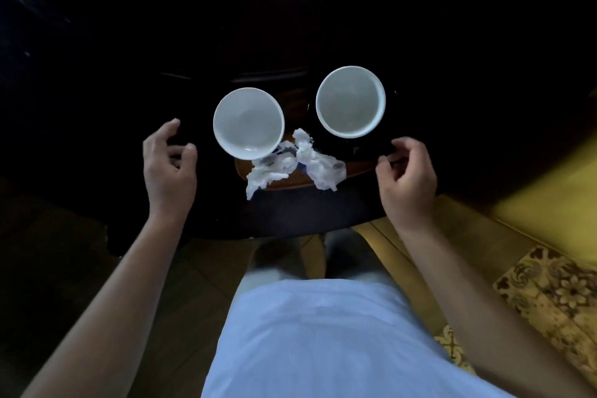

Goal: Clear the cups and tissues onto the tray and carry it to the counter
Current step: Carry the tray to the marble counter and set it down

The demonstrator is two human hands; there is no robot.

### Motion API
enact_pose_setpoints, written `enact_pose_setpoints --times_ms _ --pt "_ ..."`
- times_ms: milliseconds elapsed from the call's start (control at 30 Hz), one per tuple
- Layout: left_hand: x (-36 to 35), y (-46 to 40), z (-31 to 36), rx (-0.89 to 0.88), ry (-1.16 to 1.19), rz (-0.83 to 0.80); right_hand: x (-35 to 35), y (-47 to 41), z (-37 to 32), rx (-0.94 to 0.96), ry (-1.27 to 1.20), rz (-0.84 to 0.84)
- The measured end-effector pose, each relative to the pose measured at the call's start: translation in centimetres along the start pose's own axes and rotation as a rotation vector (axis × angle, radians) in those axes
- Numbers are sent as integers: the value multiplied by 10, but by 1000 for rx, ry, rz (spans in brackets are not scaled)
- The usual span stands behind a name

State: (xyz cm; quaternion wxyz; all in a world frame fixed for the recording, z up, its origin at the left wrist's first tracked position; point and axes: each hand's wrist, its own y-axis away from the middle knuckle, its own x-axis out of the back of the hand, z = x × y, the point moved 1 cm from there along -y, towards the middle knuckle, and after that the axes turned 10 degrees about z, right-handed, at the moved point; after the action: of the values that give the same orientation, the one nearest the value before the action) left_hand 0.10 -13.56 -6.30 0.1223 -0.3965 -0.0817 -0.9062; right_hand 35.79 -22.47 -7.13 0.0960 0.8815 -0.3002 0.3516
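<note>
Two hands flank a tray (355, 170) on the dark surface: left hand (168, 165) curled, holding nothing; right hand (407, 176) pinching its rim. Tissues (290, 165) lie nearer, cups (248, 123) farther. Best lifted level, both sides gripped.

Two cups (248, 123) (350, 101) white inside, tissues (300, 161) white, tray (284, 183) brown — floor tile (549, 287) yellow, floral-patterned — shirt (323, 339) pale blue.
</note>
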Motion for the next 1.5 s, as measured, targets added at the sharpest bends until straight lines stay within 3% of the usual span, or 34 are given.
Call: enact_pose_setpoints --times_ms 133,333,700,933,1233,1500 --pt "-10 30 3 135 29 -123 -12 -23 7 65 70 -171" --pt "-33 30 14 191 86 -145 -4 -19 12 -55 -31 -120" --pt "-45 21 16 72 35 -274 0 -20 22 -235 -79 -344" --pt "-43 18 6 17 -17 -231 -10 -18 15 -220 -132 -315" --pt "-38 21 12 120 188 -310 -11 -14 17 -386 -309 -343" --pt "-38 29 8 376 522 -410 -12 -9 15 -463 -542 -377"
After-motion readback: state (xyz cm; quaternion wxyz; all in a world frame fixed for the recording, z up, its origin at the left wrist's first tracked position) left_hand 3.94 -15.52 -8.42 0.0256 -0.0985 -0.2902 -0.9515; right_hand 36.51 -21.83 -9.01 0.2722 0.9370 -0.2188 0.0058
